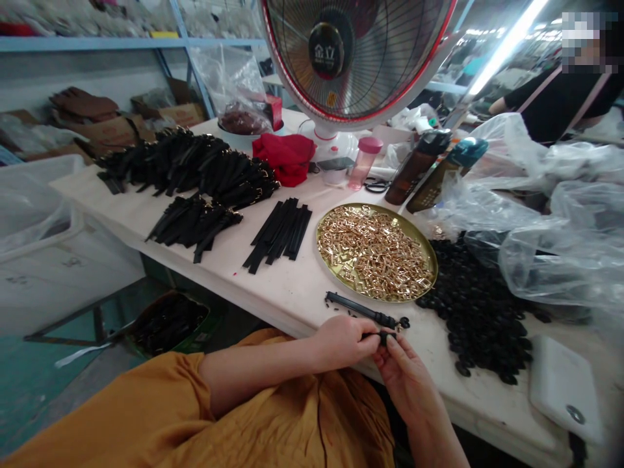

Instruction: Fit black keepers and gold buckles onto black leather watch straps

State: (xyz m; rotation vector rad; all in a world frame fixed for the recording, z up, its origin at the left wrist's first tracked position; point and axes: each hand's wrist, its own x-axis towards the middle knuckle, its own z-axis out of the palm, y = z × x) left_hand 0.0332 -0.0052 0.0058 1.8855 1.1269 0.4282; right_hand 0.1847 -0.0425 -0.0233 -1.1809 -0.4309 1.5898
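My left hand (pixel 338 343) and my right hand (pixel 404 367) meet at the table's front edge, fingertips closed on a small black strap piece (pixel 383 338). Most of that piece is hidden by the fingers. Just beyond them lies a slim black strap-like item (pixel 358 307) with a thicker end, and small black bits around it. Behind it stands a round gold tray (pixel 327 268) heaped with small gold buckles (pixel 377 250). To the left, flat black straps (pixel 280 235) lie in a loose row. Right of the tray spreads a pile of small black loops (pixel 480 312).
Bundled black straps with gold buckles (pixel 190 162) fill the table's far left. A fan (pixel 331 58) stands at the back, near a pink cup (pixel 364 162) and bottles (pixel 419 166). Plastic bags (pixel 546 227) and a white device (pixel 565 387) occupy the right. Another person (pixel 565 97) is behind.
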